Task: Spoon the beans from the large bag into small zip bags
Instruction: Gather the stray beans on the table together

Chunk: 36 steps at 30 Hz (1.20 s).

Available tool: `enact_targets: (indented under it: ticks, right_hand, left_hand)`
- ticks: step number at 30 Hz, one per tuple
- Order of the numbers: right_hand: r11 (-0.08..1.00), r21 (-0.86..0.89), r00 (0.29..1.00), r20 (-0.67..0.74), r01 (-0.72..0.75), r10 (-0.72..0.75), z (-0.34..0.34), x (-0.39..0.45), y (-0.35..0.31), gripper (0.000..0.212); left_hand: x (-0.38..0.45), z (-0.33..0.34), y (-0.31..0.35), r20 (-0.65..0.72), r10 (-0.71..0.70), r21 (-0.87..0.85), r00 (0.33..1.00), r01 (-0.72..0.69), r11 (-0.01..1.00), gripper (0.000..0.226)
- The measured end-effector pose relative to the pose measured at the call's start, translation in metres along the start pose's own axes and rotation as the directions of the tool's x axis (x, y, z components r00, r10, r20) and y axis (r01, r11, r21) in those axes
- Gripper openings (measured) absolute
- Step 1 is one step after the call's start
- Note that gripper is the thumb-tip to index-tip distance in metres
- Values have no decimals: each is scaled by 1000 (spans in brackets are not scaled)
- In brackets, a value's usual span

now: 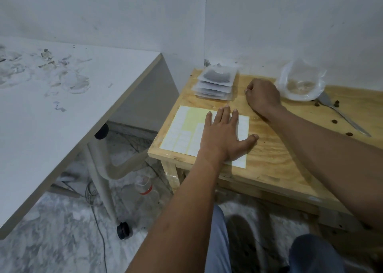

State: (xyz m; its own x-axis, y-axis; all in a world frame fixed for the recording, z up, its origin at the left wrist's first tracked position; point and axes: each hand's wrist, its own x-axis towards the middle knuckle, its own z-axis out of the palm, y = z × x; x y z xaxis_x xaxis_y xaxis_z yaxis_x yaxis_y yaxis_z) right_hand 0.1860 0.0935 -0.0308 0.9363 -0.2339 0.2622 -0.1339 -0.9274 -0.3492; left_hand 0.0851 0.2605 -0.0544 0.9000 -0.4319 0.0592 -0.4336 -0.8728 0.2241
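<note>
Clear large bag [300, 82] contents blurred; left hand [222, 136] flat on label sheet [186, 131]; right hand [262, 96] fisted, grip unclear.

A sheet of white labels [186, 131] lies on the near left corner of a wooden table [275, 158]. To the left stands a white desk [72, 106] strewn with paper scraps [47, 73]. A clear plastic bottle [145, 187] and a black cable [99, 227] lie on the marbled floor [51, 241] below.
</note>
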Motion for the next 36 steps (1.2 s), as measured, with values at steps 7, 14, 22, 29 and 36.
enact_targets:
  ticks: [7,14,22,29,36]
  right_hand:
    - [739,550,916,151,-389,370,-25,-8,-18,28]
    - [-140,834,731,539,-534,420,-80,-59,2,29]
    - [178,760,725,481,-625,492,-112,-135,76,31]
    - [880,353,948,139,-316,285,-114,-185,105,19]
    - [944,213,967,41,-254,251,-108,-189,94,28]
  left_hand:
    - [-1,0,0,-9,3,-6,1000,-3,1000,98]
    - [-5,-5,3,-21,4,-13,1000,-4,1000,98]
    - [-22,-10,13,-106,64,14,992,-63,998,83]
    - [-28,-13,46,-103,156,7,982,-156,988,57]
    - [-33,-1,86,106,281,20,954,-285,958,98]
